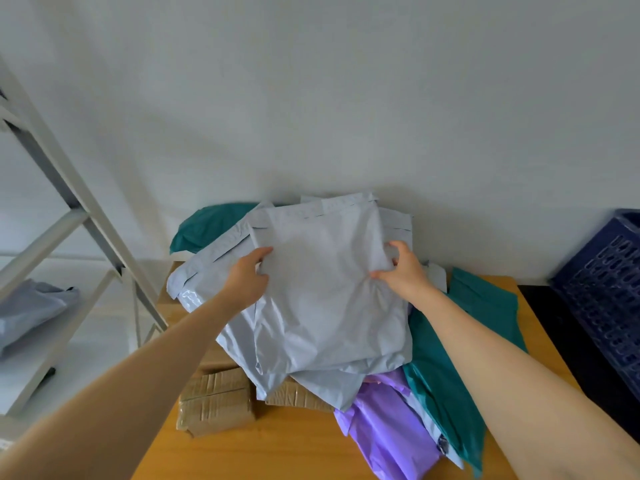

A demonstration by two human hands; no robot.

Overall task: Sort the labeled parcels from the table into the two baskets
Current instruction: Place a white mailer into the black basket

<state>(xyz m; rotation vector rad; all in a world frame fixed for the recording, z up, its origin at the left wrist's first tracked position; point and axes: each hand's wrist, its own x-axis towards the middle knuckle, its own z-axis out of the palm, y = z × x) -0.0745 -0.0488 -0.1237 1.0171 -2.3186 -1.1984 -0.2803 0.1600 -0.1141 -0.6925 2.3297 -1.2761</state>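
Observation:
A large grey plastic mailer (325, 292) lies on top of a pile of parcels on the wooden table (263, 445). My left hand (247, 277) grips its left edge, thumb on top. My right hand (403, 268) pinches its right edge, crumpling the plastic. More grey mailers (204, 275) lie beneath, with teal mailers (460, 355) to the right and far left, a purple mailer (384, 424) at the front and brown cardboard boxes (216, 400) under the pile. No label shows on the held mailer. One dark blue basket (602, 292) stands at the right.
A white metal shelf frame (69, 188) stands at the left, with a grey bag (31, 306) on a low shelf. A white wall is close behind the table. Dark floor shows between the table and the blue basket.

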